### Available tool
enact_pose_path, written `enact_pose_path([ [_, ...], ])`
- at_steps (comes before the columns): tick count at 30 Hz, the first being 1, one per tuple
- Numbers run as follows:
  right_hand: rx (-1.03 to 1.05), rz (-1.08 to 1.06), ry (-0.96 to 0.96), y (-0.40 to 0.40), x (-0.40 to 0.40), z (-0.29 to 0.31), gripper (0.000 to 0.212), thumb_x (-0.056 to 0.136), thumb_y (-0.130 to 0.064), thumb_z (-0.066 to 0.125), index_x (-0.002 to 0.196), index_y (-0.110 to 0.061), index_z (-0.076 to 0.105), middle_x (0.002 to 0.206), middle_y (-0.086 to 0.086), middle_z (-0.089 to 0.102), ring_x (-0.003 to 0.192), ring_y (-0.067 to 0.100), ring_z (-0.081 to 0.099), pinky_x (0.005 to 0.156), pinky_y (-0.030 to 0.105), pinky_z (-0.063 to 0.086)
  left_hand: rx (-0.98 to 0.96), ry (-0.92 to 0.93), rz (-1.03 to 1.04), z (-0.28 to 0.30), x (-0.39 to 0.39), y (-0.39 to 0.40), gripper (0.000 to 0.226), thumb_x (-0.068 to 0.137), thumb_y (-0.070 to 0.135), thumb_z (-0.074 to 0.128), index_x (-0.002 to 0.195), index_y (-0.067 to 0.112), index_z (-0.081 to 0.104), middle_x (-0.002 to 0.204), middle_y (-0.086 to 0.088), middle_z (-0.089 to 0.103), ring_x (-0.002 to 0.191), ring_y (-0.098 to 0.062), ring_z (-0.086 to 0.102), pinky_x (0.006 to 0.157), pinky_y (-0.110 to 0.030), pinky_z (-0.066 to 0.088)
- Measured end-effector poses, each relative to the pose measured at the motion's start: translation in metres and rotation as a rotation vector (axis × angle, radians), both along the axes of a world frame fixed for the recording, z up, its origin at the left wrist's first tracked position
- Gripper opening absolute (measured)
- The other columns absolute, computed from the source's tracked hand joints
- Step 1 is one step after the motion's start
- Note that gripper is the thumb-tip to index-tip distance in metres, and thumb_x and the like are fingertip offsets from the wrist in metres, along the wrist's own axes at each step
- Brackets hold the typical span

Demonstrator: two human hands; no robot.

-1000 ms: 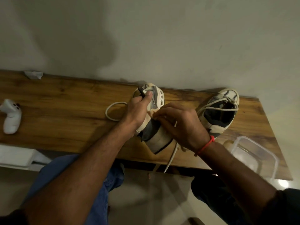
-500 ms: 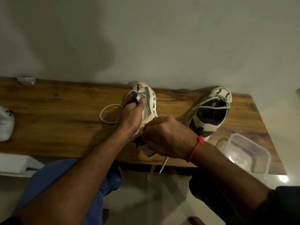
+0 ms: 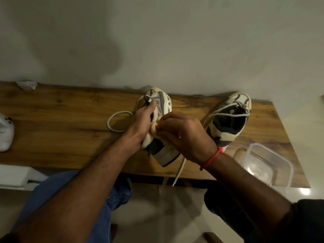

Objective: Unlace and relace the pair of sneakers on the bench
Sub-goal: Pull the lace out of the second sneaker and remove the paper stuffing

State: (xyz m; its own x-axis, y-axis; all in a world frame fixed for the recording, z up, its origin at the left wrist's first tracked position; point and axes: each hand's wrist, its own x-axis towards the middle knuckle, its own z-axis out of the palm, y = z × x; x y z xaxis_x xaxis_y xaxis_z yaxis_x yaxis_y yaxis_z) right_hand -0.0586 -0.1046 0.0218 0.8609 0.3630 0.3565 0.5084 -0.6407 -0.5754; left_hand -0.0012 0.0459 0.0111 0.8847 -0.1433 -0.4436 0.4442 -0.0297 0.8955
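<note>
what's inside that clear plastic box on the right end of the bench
Nothing shows inside the clear plastic box; only glare and the wooden bench seen through it. No hand covers it.

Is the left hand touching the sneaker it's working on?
Touching. The head view shows the left hand wrapped around the sneaker, thumb pressed on its upper.

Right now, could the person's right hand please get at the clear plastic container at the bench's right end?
Probably yes, once freed. The right hand is pinching at the near sneaker; the clear plastic container sits open on the wooden bench beside that forearm, with nothing between.
</note>
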Motion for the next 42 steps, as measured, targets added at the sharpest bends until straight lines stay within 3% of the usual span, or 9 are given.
enact_pose_path([
  [6,0.034,-0.324,-0.04,-0.021,0.023,-0.011,0.014,0.089,-0.006,0.068,0.098,-0.013,0.075,0.094,0.001,0.069,0.082,0.012,0.064,0.075,0.03,0.055,0.026,-0.037,-0.213,0.0,-0.018,-0.013,0.043,0.106,0.046,0.04,0.12,0.022,0.073,0.111,-0.001,0.077,0.108,-0.022,0.071,0.102,-0.045,0.051],
  [9,0.179,-0.356,0.052,-0.024,0.02,-0.003,0.012,0.089,-0.012,0.072,0.099,-0.017,0.075,0.094,-0.004,0.072,0.082,0.002,0.064,0.074,0.017,0.053,0.095,-0.109,-0.22,0.004,-0.022,-0.018,0.052,0.106,0.052,0.039,0.104,0.017,0.078,0.101,-0.006,0.078,0.1,-0.029,0.072,0.094,-0.05,0.053],
  [12,0.085,-0.17,0.02,-0.007,0.005,0.005,0.014,0.09,-0.016,0.071,0.104,-0.017,0.07,0.098,-0.005,0.07,0.084,-0.001,0.061,0.075,0.008,0.048,0.115,-0.128,-0.116,0.002,-0.021,-0.012,0.063,0.101,0.062,0.039,0.104,0.011,0.074,0.102,-0.014,0.075,0.1,-0.035,0.071,0.097,-0.06,0.053],
  [20,0.097,0.308,0.289,-0.007,-0.009,0.023,0.02,0.086,-0.01,0.074,0.104,-0.009,0.064,0.097,-0.001,0.07,0.088,0.009,0.069,0.078,0.033,0.058,0.098,-0.086,0.019,0.002,0.0,-0.003,0.056,0.099,0.061,0.045,0.1,0.014,0.075,0.095,-0.007,0.078,0.089,-0.027,0.074,0.087,-0.045,0.059],
  [25,0.231,0.02,-0.148,-0.01,-0.01,0.026,0.013,0.093,-0.004,0.059,0.105,-0.003,0.064,0.1,0.006,0.063,0.09,0.011,0.058,0.078,0.018,0.046,-0.15,0.122,0.039,0.004,0.005,0.006,0.054,0.104,0.056,0.039,0.12,0.016,0.072,0.11,-0.012,0.076,0.096,-0.027,0.074,0.078,-0.036,0.056],
  [31,0.338,-0.208,-0.473,0.002,-0.014,0.029,0.022,0.091,0.006,0.055,0.11,-0.006,0.059,0.109,0.009,0.056,0.098,0.026,0.059,0.078,0.046,0.049,-0.457,0.249,-0.094,0.033,-0.005,0.015,0.055,0.106,0.047,0.034,0.137,0.009,0.058,0.111,-0.016,0.066,0.09,-0.029,0.068,0.073,-0.037,0.061],
  [36,0.458,-0.425,-0.519,-0.017,-0.006,0.05,0.025,0.091,0.015,0.052,0.115,0.011,0.058,0.107,0.015,0.054,0.098,0.028,0.057,0.086,0.025,0.044,-0.318,0.003,-0.284,0.046,-0.028,0.001,0.078,0.088,0.071,0.056,0.142,0.014,0.056,0.136,-0.01,0.065,0.127,-0.026,0.062,0.108,-0.047,0.048],
  [39,0.482,-0.502,-0.469,-0.025,0.003,0.046,0.036,0.092,0.015,0.05,0.127,0.009,0.056,0.109,0.012,0.051,0.1,0.025,0.056,0.087,0.029,0.048,-0.142,-0.25,-0.295,0.047,-0.037,-0.01,0.059,0.084,0.049,0.072,0.134,0.024,0.052,0.126,0.004,0.071,0.117,-0.01,0.067,0.101,-0.036,0.054],
  [42,0.515,-0.536,-0.445,-0.027,0.01,0.045,0.031,0.092,0.012,0.051,0.12,0.006,0.063,0.107,0.015,0.052,0.101,0.026,0.056,0.087,0.027,0.048,-0.093,-0.41,-0.289,0.044,-0.039,-0.016,0.045,0.092,0.027,0.067,0.134,0.021,0.052,0.122,-0.002,0.073,0.112,-0.016,0.07,0.096,-0.038,0.057],
])
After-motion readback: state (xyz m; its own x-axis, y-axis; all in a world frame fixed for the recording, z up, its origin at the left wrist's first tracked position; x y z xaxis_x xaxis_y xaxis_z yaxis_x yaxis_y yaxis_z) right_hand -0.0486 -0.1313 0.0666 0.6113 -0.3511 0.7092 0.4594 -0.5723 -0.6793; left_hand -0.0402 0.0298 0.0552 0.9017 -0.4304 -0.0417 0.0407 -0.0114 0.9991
